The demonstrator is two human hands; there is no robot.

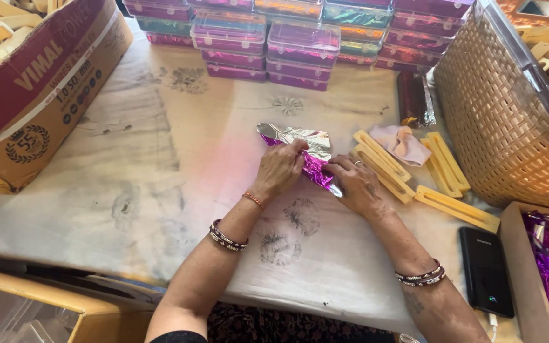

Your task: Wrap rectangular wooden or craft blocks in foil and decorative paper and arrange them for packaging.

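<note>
Both hands, left point(279, 170) and right point(354, 184), are pinching crinkly silver-magenta foil point(305, 151), pale slotted bars point(382, 166) lying at three o'clock.

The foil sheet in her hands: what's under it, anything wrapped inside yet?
Under the foil sheet only the pale tablecloth shows. Both the left hand and right hand press its folded magenta edge, covering whatever may be inside; I cannot tell.

**Clearance around the work spot**

Open cloth left and front of the left hand point(279, 170): free pass. Right hand point(355, 184) is boxed in: yellow strips point(386, 166) just beside it, wicker basket point(500, 121) beyond, phone point(485, 270) near the forearm. Stacked plastic boxes point(300, 44) block the far edge; cardboard carton point(39, 89) walls the left.
</note>
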